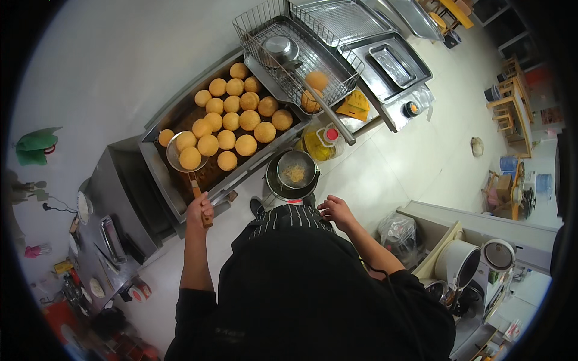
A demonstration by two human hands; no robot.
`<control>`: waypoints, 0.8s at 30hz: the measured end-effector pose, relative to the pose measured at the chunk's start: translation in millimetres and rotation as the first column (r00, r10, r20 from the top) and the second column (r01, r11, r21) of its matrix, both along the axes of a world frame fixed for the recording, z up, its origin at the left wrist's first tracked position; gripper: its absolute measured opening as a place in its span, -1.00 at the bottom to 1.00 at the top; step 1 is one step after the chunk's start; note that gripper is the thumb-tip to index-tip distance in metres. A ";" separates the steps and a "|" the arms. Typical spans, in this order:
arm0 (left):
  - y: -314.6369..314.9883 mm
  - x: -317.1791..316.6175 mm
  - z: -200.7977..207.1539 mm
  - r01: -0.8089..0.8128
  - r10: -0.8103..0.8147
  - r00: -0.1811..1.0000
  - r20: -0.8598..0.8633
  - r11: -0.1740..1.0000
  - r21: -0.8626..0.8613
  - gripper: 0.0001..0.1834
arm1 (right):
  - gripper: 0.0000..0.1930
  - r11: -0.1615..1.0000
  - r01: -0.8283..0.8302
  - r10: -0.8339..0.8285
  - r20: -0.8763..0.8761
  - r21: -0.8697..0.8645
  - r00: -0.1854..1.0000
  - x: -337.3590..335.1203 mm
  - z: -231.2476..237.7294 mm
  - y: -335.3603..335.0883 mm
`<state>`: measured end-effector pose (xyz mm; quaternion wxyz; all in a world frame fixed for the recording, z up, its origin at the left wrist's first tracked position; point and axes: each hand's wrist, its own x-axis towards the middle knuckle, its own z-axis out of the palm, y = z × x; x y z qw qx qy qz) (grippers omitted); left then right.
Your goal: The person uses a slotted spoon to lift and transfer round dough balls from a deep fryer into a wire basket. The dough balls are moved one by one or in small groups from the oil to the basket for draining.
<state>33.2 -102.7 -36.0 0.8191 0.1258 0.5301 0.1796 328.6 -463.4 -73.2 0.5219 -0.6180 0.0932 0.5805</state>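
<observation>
My left hand is closed around the wooden handle of a round skimmer. The skimmer's head lies in a wide metal fryer of brown oil, under a few golden round dough balls. Many more dough balls float close together across the far and right side of the fryer. Close to my striped apron, my right hand is held out with nothing in it, its fingers loosely apart.
A wire basket on a tray holds a metal ladle-like pot and two dough balls. An oil jug and a pot with a strainer stand by my feet. Metal trays lie beyond; a shelf with pots is at right.
</observation>
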 end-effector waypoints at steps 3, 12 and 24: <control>4.0 21.8 17.5 0.034 -0.021 0.994 -0.109 0.993 0.113 -0.82 | -0.89 1.000 0.008 -0.007 -0.022 0.012 1.000 -2.2 -3.7 1.2; 7.7 125.7 48.6 0.356 -0.189 0.893 -0.408 0.852 0.385 -0.90 | -0.90 0.997 -0.021 0.023 -0.028 0.080 0.999 0.7 -3.7 13.5; 39.3 65.3 56.9 0.402 -0.160 0.851 -0.501 0.812 0.422 -0.70 | -0.95 1.000 -0.007 0.007 -0.001 -0.014 1.000 -12.3 5.0 11.9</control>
